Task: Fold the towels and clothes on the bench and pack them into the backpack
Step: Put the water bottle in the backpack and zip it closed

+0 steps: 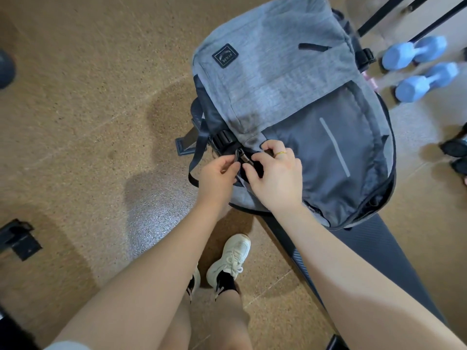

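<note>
Here both arms reach forward; the left hand (pixel 219 173) pinches the zipper pull (pixel 242 156), right hand (pixel 275 173) fingers grip the grey backpack (pixel 285 79) lying flat on the bench (pixel 379 251).

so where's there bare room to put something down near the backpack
The widest free patch is the floor left of the backpack, up to the black bracket. The bench pad below the bag is bare. Right of the bag is crowded by two blue dumbbells. Both hands, left hand and right hand, work the zipper.
</note>
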A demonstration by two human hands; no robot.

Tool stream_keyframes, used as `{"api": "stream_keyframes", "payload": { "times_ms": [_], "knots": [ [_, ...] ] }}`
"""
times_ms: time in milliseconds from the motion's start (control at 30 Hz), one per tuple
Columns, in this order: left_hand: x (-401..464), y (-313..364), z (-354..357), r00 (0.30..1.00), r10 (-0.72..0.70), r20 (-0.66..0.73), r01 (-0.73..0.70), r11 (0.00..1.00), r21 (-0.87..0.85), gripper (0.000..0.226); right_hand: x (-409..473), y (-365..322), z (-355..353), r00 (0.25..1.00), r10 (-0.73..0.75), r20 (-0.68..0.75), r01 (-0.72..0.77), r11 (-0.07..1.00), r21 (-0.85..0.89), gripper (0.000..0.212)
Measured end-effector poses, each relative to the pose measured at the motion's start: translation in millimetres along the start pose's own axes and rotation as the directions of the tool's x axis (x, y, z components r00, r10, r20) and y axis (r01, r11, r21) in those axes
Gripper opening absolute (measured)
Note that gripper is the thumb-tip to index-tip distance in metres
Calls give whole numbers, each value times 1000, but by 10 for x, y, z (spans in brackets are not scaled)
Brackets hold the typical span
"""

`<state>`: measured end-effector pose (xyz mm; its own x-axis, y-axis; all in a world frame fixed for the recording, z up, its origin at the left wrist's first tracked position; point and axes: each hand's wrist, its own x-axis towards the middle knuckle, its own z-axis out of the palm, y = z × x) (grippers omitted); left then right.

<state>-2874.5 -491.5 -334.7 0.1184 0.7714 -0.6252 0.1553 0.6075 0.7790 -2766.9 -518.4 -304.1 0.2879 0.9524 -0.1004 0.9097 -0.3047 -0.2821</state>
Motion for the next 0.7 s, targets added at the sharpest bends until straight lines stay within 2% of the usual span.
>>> {"api": "stream_keyframes", "payload": {
  "times_ms": [100,167,267,367,500,533,567,600,633,700],
  "knots": [
    [15,-1,-12,1000,-19,-18,19,1000,19,21,27,-62,43,1000,6,26,-4,998,-61,12],
    [28,18,-24,1000,-2,-16,4,997,82,17,19,-88,50,999,33,9,-32,998,-46,13],
    [55,42,-37,999,14,-29,-9,986,164,24,-107,-76,-11,998,62,-29,-62,998,-14,12],
    [25,59,-1,999,42,-25,-33,957,287,18,-266,-35,-112,984,175,-20,-175,984,-27,11],
    [-113,122,85,995,87,-47,-48,847,530,25,-369,-27,-171,939,330,99,-329,944,-28,16],
    [-130,137,85,992,122,-23,-83,794,602,24,-368,-30,-189,932,343,118,-348,937,17,18],
    [-156,173,62,980,197,35,-165,694,701,21,-363,-36,-215,929,346,128,-356,932,69,19],
    [-165,207,23,942,310,127,-285,541,791,15,-360,-47,-235,932,337,133,-352,930,107,20],
    [-153,221,-20,859,456,233,-412,345,844,14,-353,-62,-247,937,319,141,-336,934,124,21],
    [-82,230,-72,644,638,423,-521,-39,853,25,-332,-93,-237,941,279,193,-304,946,116,21]
  ]
}}
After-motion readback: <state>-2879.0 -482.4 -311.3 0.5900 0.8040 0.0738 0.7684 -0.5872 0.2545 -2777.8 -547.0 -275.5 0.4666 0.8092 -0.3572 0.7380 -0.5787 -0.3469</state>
